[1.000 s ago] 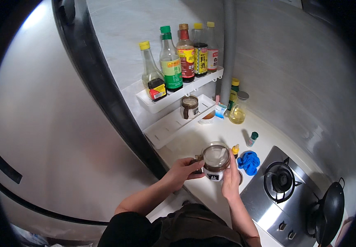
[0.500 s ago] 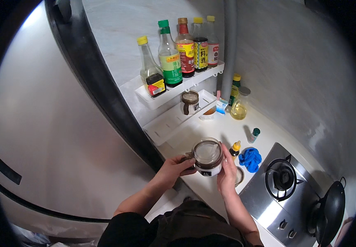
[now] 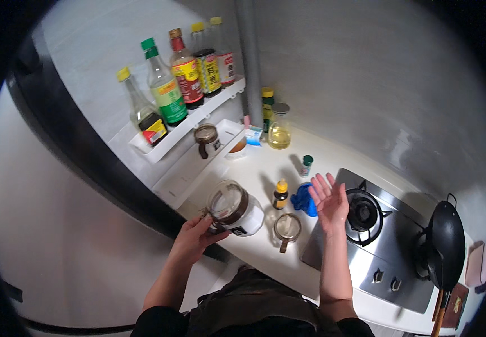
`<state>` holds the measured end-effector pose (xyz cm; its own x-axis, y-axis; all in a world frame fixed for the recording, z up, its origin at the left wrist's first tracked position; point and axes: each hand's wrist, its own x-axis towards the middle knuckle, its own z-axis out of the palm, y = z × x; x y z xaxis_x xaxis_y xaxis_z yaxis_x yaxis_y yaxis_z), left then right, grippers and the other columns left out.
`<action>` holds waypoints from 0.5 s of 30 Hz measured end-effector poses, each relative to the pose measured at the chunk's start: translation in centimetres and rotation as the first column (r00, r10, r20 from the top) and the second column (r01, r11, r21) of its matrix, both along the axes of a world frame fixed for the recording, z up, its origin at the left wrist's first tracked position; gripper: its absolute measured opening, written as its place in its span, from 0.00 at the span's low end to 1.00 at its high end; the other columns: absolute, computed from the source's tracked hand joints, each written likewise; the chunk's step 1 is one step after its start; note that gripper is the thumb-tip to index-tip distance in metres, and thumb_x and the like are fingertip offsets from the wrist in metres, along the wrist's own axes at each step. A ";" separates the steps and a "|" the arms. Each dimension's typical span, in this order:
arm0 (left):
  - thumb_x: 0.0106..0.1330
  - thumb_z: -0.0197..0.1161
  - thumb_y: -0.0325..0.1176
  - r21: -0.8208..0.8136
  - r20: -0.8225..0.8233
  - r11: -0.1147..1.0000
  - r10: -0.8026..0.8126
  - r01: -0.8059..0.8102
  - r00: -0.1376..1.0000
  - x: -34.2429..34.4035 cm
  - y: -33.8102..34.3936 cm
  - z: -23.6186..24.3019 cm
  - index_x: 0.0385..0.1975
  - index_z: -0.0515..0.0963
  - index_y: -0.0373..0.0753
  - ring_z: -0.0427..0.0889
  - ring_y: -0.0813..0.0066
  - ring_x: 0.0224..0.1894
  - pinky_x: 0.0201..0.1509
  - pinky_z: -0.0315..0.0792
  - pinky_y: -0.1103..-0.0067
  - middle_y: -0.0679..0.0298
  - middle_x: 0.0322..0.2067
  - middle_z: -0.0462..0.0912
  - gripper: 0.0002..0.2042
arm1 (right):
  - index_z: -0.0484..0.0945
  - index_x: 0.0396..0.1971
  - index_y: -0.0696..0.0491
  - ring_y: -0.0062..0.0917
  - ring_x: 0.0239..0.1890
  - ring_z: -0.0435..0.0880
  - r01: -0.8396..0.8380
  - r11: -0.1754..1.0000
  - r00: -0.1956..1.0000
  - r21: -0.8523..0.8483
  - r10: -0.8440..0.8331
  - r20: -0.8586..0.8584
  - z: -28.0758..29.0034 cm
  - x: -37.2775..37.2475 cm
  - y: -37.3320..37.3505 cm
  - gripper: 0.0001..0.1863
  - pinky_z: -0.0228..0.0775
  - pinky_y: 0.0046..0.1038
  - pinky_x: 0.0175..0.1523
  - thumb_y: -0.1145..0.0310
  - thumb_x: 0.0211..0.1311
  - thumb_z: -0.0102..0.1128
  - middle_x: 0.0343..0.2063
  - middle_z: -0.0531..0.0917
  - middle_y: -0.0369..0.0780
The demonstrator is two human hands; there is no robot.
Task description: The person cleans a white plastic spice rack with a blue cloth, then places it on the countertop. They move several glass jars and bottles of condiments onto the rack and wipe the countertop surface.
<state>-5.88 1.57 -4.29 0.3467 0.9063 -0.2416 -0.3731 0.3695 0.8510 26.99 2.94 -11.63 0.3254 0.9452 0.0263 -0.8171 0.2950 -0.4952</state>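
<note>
My left hand (image 3: 198, 235) grips the handle of a white jar (image 3: 243, 219) with a brown rim and clear lid, holding it over the counter's left side. My right hand (image 3: 327, 199) is open, palm up, fingers apart, away from the jar and in front of a crumpled blue cloth (image 3: 302, 201). Between the hands, a small dark bottle with a yellow cap (image 3: 280, 197) stands on the counter, with a round glass piece with a brown handle (image 3: 287, 227) nearer me. A small green-capped shaker (image 3: 306, 166) stands behind the cloth.
A white two-tier wall shelf (image 3: 172, 143) holds several sauce bottles and another handled jar (image 3: 207, 139). An oil bottle (image 3: 279, 133) stands at the back. The steel gas stove (image 3: 344, 264) with a black wok (image 3: 446, 241) is at right; a steel door (image 3: 68, 213) is at left.
My right hand has let go of the jar and moved right, opening out. My left hand has carried the jar leftward. The camera's view has turned slightly.
</note>
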 end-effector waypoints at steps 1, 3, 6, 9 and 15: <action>0.68 0.46 0.33 -0.003 0.014 1.000 -0.006 0.006 1.000 -0.1 0.0 -0.2 0.45 0.68 0.26 0.76 0.66 0.45 0.52 0.73 0.68 0.54 0.43 0.75 0.15 | 0.63 0.54 0.57 0.42 0.57 0.66 -0.078 0.995 0.993 0.054 0.082 -0.083 0.1 -0.1 -0.3 0.29 0.60 0.41 0.60 0.49 0.63 0.43 0.55 0.67 0.52; 0.68 0.46 0.34 0.032 0.030 0.998 -0.052 0.051 0.998 -0.1 0.2 -0.3 0.46 0.68 0.26 0.76 0.66 0.46 0.53 0.73 0.67 0.54 0.44 0.75 0.15 | 0.59 0.56 0.57 0.43 0.58 0.65 -0.124 0.989 0.984 0.085 0.134 -0.119 0.3 -0.4 -0.8 0.31 0.60 0.42 0.59 0.47 0.64 0.37 0.55 0.65 0.53; 0.68 0.46 0.34 0.044 0.023 0.996 -0.084 0.083 0.996 0.1 0.7 -0.9 0.47 0.67 0.27 0.76 0.66 0.46 0.53 0.72 0.67 0.54 0.44 0.75 0.16 | 0.62 0.55 0.58 0.44 0.60 0.63 -0.190 0.974 0.970 0.122 0.206 -0.132 0.1 -0.6 -1.1 0.32 0.58 0.43 0.61 0.46 0.64 0.37 0.57 0.64 0.53; 0.68 0.46 0.34 0.039 0.030 0.993 -0.108 0.107 0.994 0.1 0.9 -1.0 0.48 0.67 0.27 0.76 0.66 0.47 0.54 0.72 0.67 0.54 0.44 0.75 0.16 | 0.62 0.55 0.57 0.41 0.59 0.64 -0.234 0.964 0.962 0.124 0.248 -0.114 0.0 -0.8 -1.0 0.31 0.59 0.42 0.60 0.46 0.65 0.35 0.56 0.65 0.52; 0.68 0.47 0.35 0.030 0.056 0.983 -0.181 0.179 0.982 0.5 1.9 -1.6 0.48 0.67 0.29 0.76 0.65 0.47 0.53 0.72 0.65 0.54 0.44 0.75 0.16 | 0.65 0.56 0.50 0.43 0.55 0.68 0.436 0.900 -0.110 -0.004 0.057 0.992 -9.1 1.7 3.9 0.30 0.61 0.35 0.58 0.61 0.52 0.60 0.54 0.68 0.49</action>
